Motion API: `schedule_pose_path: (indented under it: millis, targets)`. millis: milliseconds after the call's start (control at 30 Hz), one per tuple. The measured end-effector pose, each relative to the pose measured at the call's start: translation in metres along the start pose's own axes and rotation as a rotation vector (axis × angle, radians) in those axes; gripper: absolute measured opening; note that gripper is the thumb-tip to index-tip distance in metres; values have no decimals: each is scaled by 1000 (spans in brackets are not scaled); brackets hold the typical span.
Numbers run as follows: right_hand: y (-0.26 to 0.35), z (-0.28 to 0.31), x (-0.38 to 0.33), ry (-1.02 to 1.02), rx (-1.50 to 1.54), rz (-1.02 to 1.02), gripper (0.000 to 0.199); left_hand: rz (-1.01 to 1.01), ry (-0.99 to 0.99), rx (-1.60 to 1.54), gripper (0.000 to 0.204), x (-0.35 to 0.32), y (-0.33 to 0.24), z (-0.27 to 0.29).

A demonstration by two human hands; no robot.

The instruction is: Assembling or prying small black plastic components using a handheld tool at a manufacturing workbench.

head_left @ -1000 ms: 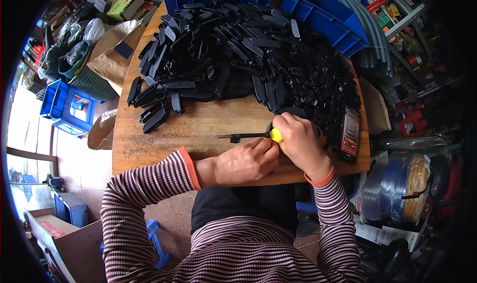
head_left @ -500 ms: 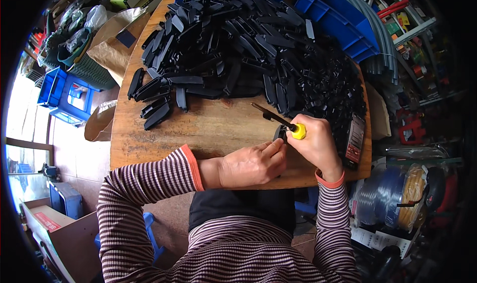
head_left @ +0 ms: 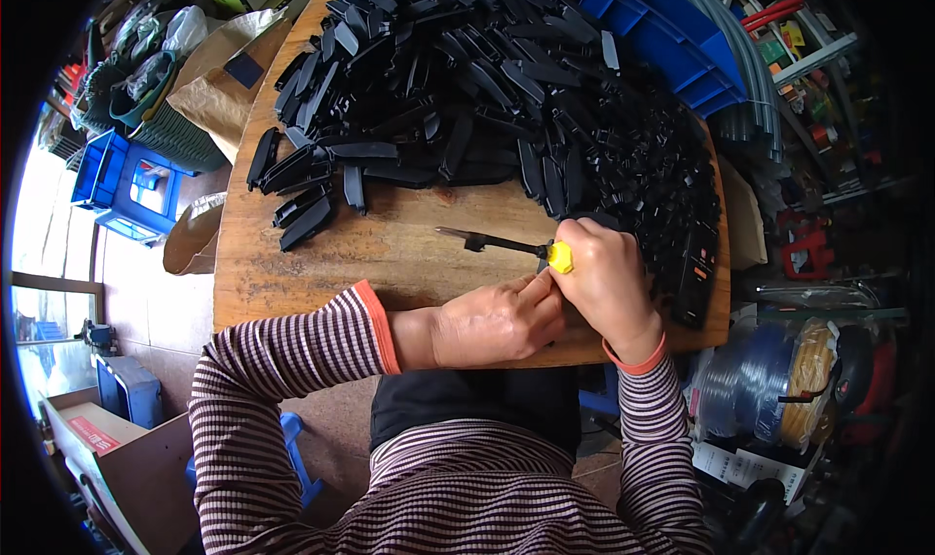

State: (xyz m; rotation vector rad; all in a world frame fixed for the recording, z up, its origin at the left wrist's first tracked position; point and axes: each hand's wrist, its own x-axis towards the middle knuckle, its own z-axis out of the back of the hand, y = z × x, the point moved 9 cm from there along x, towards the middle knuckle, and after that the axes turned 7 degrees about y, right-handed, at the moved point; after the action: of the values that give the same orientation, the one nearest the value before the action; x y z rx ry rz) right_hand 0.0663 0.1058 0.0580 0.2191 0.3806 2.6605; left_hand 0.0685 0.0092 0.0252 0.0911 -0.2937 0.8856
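My right hand [head_left: 606,275] is closed round a yellow-handled tool [head_left: 560,257]. The tool's long dark shaft points left over the bare wood, narrowing to a brownish tip, with a small black piece hanging from it. My left hand [head_left: 502,321] is closed at the table's near edge, fingertips pinched together and touching the right hand. It holds a black plastic part, almost entirely covered by the fingers. Beyond both hands lies a large heap of long black plastic parts [head_left: 458,78], with smaller black pieces [head_left: 653,161] toward the right.
The wooden table [head_left: 292,287] has a blue plastic crate [head_left: 672,39] at its far side. Near the right edge lies a dark flat object [head_left: 693,292]. Paper bags [head_left: 219,78] and a blue crate [head_left: 131,180] stand left; coils of tubing [head_left: 750,385] lie right.
My right hand has swung the tool so that its shaft lies flatter and its tip reaches farther left and nearer me. The left hand has hardly moved.
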Motion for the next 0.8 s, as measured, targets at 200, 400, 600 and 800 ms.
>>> schedule_pose_path:
  millis: [200,400,600,800]
  targets:
    - [-6,0,0,110,11,33,11,4,36,2,27,-1,-1,-4]
    - [-21,31,-3,-52,520,43,10,14,-45,49,29,-5,-2,0]
    - [-45,21,-10,-647,1197,-45,11,16,-2,61,32,-4,-5,-4]
    - [-86,52,-45,-819,1190,-56,11,-59,-99,60,26,-1,1,16]
